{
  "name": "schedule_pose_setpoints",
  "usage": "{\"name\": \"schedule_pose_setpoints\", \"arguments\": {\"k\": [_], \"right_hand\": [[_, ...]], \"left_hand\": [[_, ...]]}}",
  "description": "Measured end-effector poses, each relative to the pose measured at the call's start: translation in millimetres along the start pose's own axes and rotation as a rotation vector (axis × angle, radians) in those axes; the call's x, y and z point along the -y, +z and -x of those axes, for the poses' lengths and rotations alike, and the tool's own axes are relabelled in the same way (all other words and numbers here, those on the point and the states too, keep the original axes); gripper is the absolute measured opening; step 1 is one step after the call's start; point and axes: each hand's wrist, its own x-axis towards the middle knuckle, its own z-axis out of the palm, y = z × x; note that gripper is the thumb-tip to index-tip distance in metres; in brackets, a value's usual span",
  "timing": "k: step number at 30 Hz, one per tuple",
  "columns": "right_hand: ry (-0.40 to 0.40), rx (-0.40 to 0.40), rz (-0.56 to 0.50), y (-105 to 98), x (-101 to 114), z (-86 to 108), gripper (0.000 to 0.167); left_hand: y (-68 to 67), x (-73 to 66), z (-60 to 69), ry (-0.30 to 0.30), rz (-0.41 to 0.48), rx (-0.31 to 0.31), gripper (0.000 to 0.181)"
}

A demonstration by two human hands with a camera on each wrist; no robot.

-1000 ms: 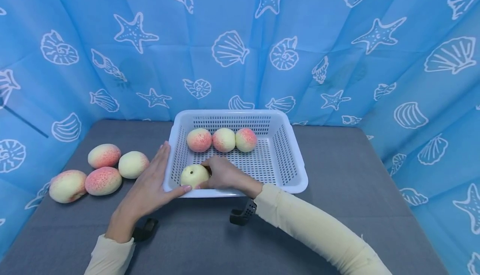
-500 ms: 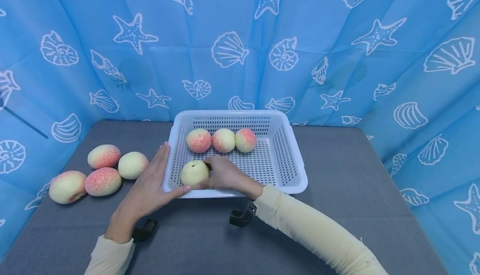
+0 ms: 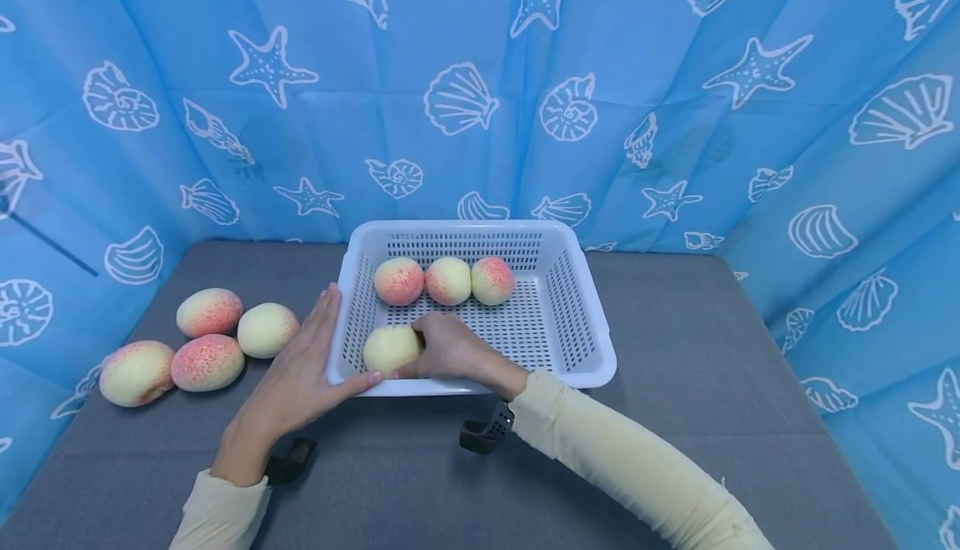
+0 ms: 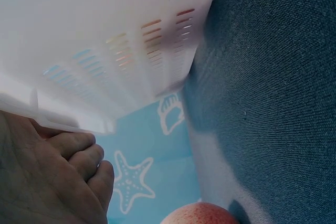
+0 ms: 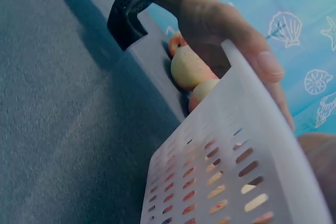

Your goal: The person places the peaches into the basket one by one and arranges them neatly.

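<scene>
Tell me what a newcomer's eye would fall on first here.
Likely the blue, shell-printed curtain behind the table. Then the white basket on that table, with three peaches lined up along its far side. At the basket's near left corner, the right hand holds another peach beside the left hand.

Pale yellow peach [image 3: 390, 352] held in your right hand [image 3: 453, 348], inside near-left part of white slotted basket [image 3: 567, 308]. Basket upright, your left hand [image 3: 296, 377] against its near-left corner. Three red-blushed peaches [image 3: 448, 281] in row along far side.

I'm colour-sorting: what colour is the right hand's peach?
The peach shows pale yellow, best in the head view.
</scene>
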Motion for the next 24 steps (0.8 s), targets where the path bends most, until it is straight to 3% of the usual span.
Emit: {"name": "schedule_pose_setpoints", "arguments": {"k": [4,10,16,24], "right_hand": [[0.001,0.031,-0.010,-1.1,0.1,1.2,0.035],[-0.001,0.019,-0.026,-1.7,-0.2,2.1,0.041],[-0.029,0.044,-0.008,-2.2,0.0,1.9,0.035],[0.008,0.001,-0.007,-4.7,2.3,5.3,0.040]], "left_hand": [[-0.5,-0.8,0.1,-0.007,0.002,0.005,0.120],[-0.5,-0.6,0.2,-0.005,-0.002,0.003,0.121],[-0.8,0.5,1.1,-0.004,0.001,0.009,0.120],[-1.0,0.4,-0.3,-0.007,-0.005,0.010,0.119]]}}
